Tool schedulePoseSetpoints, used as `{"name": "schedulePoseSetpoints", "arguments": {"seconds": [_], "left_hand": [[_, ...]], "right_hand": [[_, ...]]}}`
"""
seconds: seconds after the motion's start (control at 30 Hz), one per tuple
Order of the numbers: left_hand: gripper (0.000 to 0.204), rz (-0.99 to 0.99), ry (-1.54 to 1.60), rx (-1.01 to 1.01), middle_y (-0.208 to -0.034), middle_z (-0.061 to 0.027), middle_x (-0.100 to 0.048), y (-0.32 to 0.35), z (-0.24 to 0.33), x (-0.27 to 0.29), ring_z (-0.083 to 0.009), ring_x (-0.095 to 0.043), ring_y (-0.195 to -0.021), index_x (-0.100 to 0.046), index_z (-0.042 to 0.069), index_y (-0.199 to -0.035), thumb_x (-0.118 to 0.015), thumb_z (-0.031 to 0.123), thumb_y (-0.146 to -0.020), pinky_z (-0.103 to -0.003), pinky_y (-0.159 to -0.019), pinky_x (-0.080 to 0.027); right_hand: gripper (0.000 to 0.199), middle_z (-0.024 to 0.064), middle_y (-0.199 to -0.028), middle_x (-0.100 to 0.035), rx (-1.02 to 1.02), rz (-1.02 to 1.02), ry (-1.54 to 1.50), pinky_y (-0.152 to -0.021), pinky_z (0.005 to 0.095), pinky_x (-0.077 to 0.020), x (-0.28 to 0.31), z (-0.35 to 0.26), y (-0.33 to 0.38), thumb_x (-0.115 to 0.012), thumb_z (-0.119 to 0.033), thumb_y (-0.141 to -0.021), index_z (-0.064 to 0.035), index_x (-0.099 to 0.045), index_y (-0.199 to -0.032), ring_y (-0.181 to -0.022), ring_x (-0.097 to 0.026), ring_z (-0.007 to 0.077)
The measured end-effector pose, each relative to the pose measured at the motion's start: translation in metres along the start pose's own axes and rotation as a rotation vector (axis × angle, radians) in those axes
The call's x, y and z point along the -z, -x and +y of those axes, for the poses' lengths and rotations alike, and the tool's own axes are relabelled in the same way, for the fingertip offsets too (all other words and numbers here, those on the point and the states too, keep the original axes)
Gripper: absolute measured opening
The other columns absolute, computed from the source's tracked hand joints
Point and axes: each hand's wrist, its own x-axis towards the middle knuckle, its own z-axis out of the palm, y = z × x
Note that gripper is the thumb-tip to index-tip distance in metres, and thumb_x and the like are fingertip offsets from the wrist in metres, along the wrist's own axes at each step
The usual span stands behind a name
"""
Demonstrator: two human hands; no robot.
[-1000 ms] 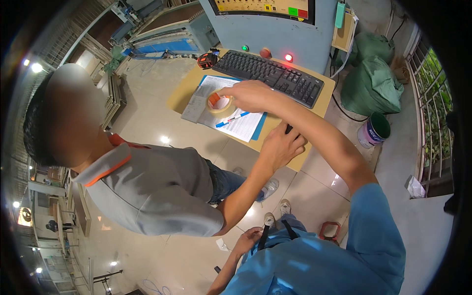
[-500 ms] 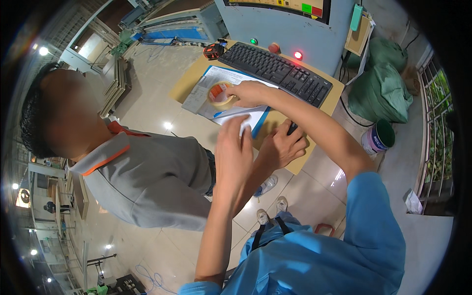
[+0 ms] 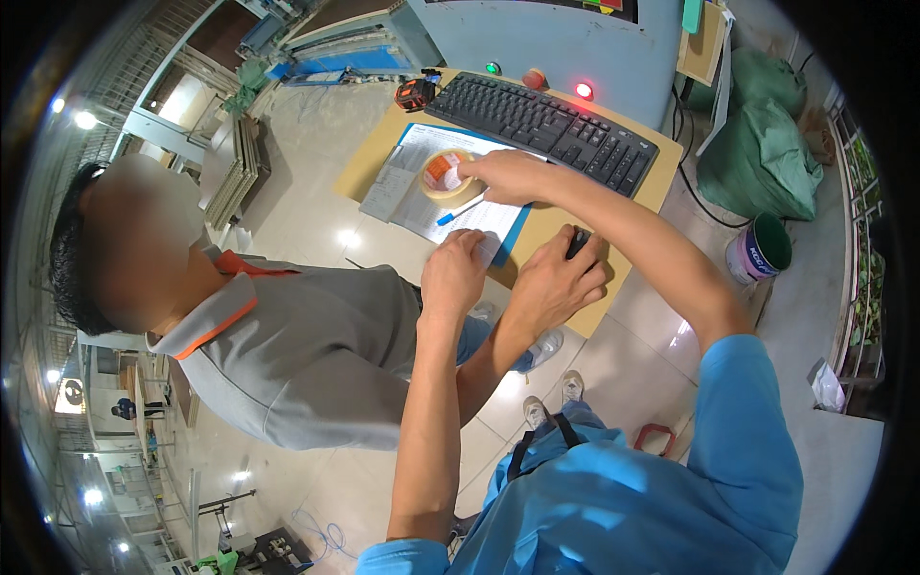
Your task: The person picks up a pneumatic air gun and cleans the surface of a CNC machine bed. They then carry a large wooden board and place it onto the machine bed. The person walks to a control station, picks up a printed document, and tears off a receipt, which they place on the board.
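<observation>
Two hands over papers and a tape roll

Two hands of the wearer work at the table (image 3: 369,158). The right hand (image 3: 506,175), reaching toward 12 o'clock, has its fingers pressed together on the rim of a tan tape roll (image 3: 447,177) with an orange core. That roll lies on a sheet of paper (image 3: 450,196) on a blue clipboard, beside a blue pen (image 3: 458,210). The left hand (image 3: 452,273) rests lower, fingers curled loosely on the paper's near edge, pinching nothing that can be seen. At 3 o'clock from it, a co-worker's hand (image 3: 554,285) covers a dark mouse (image 3: 577,241). At 12 o'clock lies a black keyboard (image 3: 541,120); green sacks (image 3: 762,144) sit far off at 2 o'clock.
</observation>
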Motion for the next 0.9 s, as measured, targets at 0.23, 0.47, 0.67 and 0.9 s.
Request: {"name": "schedulePoseSetpoints", "arguments": {"seconds": [0.23,0.47,0.67,0.9], "left_hand": [[0.031,-0.034,0.048,-0.021,-0.130,-0.0099,-0.067,0.004,-0.005,-0.002,-0.0357,-0.066,-0.111,-0.070,0.005,-0.120,-0.049,0.009,-0.098,-0.045,-0.096,-0.053],[0.033,-0.056,0.061,-0.019,-0.134,-0.0091,-0.065,0.002,-0.009,-0.002,-0.0350,-0.065,-0.113,-0.069,0.006,-0.123,-0.048,0.007,-0.098,-0.045,-0.097,-0.052],[0.035,-0.064,0.059,-0.025,-0.132,-0.0095,-0.065,-0.004,-0.012,-0.004,-0.0355,-0.065,-0.114,-0.068,0.006,-0.124,-0.048,0.006,-0.095,-0.045,-0.098,-0.052],[0.034,-0.072,0.051,0.103,-0.134,-0.0096,-0.064,-0.012,-0.004,-0.005,-0.0356,-0.066,-0.112,-0.069,0.007,-0.122,-0.048,0.008,-0.096,-0.044,-0.096,-0.052]], "right_hand": [[0.044,0.0203,-0.106,-0.070,-0.075,0.090,-0.020,-0.085,0.0518,-0.0528,0.002,0.008,0.012,-0.061,-0.005,-0.085,-0.0122,-0.059,-0.129,-0.102,-0.069,0.0390],[0.042,0.0196,-0.106,-0.070,-0.187,0.186,-0.022,-0.085,0.0523,-0.0543,-0.012,0.000,-0.004,-0.062,-0.007,-0.087,-0.0113,-0.054,-0.127,-0.103,-0.069,0.0386],[0.039,0.0174,-0.103,-0.071,-0.168,0.363,0.012,-0.080,0.0526,-0.0562,-0.016,0.006,-0.005,-0.064,-0.015,-0.088,-0.0110,-0.057,-0.125,-0.095,-0.071,0.0370],[0.029,0.0155,-0.099,-0.073,0.019,0.040,-0.074,-0.080,0.0481,-0.0578,-0.021,0.003,0.003,-0.068,-0.022,-0.087,-0.0085,-0.064,-0.112,-0.091,-0.072,0.0370]]}}
